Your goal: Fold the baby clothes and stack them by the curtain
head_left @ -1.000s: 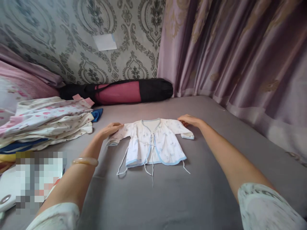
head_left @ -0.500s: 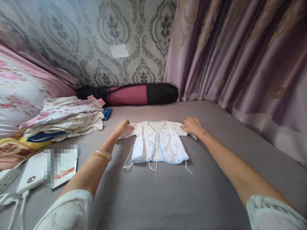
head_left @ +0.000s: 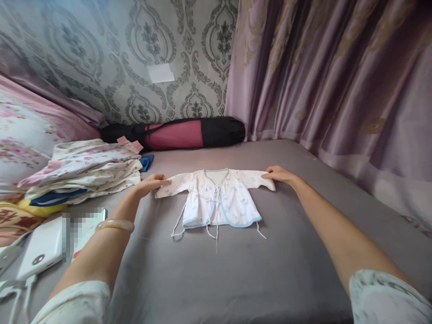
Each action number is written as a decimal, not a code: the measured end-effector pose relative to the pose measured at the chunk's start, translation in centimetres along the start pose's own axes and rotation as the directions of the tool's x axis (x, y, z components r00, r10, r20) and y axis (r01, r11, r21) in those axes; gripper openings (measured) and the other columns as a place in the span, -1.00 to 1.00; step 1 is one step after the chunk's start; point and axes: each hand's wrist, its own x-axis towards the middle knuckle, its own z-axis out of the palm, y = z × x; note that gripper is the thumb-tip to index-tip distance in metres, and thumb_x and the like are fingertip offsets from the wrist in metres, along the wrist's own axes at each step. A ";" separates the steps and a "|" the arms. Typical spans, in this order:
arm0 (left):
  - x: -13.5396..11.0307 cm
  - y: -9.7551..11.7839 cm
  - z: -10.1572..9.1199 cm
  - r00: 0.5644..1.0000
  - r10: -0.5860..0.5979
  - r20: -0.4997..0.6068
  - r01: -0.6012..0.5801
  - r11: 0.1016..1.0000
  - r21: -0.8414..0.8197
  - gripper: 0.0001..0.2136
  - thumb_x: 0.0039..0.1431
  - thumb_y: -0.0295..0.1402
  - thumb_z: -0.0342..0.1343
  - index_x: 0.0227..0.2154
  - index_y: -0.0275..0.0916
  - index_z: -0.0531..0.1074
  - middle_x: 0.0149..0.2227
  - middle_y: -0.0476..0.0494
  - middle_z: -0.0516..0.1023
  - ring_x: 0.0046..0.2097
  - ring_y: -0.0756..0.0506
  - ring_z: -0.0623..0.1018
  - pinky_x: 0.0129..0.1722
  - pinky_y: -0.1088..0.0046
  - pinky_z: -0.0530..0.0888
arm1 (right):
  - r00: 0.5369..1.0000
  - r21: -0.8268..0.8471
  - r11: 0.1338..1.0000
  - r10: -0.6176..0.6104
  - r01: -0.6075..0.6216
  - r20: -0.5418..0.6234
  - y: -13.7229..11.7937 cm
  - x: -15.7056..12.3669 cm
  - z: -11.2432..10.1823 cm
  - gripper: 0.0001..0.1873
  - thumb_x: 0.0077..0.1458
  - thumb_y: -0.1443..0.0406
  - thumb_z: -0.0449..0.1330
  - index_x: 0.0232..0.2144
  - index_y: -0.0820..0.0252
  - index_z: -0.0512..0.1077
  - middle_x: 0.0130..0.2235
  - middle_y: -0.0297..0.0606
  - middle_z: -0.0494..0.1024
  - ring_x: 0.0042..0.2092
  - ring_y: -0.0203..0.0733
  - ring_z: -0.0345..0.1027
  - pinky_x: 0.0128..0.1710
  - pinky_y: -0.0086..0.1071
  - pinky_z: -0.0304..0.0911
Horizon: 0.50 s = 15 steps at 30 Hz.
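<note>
A small white baby shirt with light blue trim lies spread on the grey bed sheet, collar facing away from me. Thin white ties hang from its front and sides. My left hand pinches the end of the left sleeve, and a pale bangle circles that wrist. At the other side, the fingers of my right hand are closed on the right sleeve's cuff. Both sleeves stretch outward from the body of the shirt.
Folded baby clothes are piled at the left beside a floral pillow. A white power bank with cables and a partly blurred phone lie nearer. A black and red long bag rests along the wall; curtains hang right.
My hands have moved apart, drawing both sleeves out straighter and longer. The shirt's body stays in place on the sheet while the view shifts slightly.
</note>
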 end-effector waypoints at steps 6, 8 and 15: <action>0.3 -0.1 0.1 0.999 -0.044 -0.020 0.042 0.994 -0.097 -0.46 -0.50 0.02 0.33 -0.46 -0.21 0.31 -0.51 0.05 0.38 -0.45 0.00 0.34 -0.50 0.54 0.16 | 0.998 0.093 0.995 0.026 -0.021 -0.058 0.5 -0.1 0.0 -0.74 -0.12 0.17 0.31 -0.44 0.19 0.37 -0.53 -0.42 0.36 -0.50 -0.35 0.18 -0.52 -0.49 0.04; 0.2 -0.3 -0.3 0.996 -0.089 -0.018 0.086 0.987 -0.133 -0.43 -0.49 -0.03 0.34 -0.36 -0.23 0.39 -0.39 -0.03 0.48 -0.38 -0.04 0.42 -0.46 0.53 0.24 | 0.997 0.144 0.987 0.072 -0.074 0.017 0.9 -0.3 -0.2 -0.76 -0.11 0.24 0.27 -0.32 0.17 0.41 -0.43 -0.35 0.46 -0.44 -0.30 0.28 -0.49 -0.49 0.12; 0.4 -2.2 -1.2 0.992 -0.092 -0.080 0.067 0.959 -0.274 -0.51 -0.38 -0.18 0.25 -0.27 -0.25 0.46 -0.40 -0.06 0.48 -0.34 -0.07 0.46 -0.44 0.51 0.33 | 0.996 0.146 0.989 0.052 -0.041 -0.076 2.1 -0.3 -0.9 -0.45 -0.11 0.44 0.18 0.02 0.27 0.37 -0.27 -0.22 0.54 -0.47 -0.34 0.29 -0.51 -0.49 0.17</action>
